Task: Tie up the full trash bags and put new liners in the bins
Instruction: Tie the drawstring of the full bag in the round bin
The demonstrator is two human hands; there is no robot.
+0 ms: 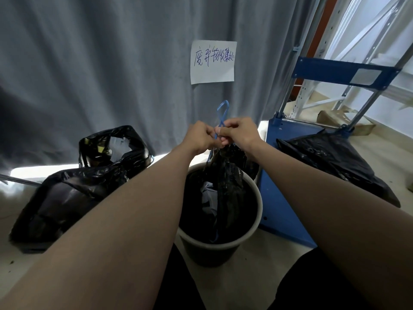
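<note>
Head-camera view: one round bin (257, 199) stood on the floor, three black bags in sight. Above the bin, the left hand (201, 137) and right hand (240, 133) each pinched the blue drawstring (222, 113) of the bag (228, 175) hanging into it. Left of the bin lay an open full bag (73, 189); right, another (335, 162) on a blue cart (277, 198). Fingertips were hidden.

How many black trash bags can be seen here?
3: one in the bin with its blue drawstring pinched by both hands, one open on the floor at left, one on the blue cart at right. Others may be hidden.
</note>
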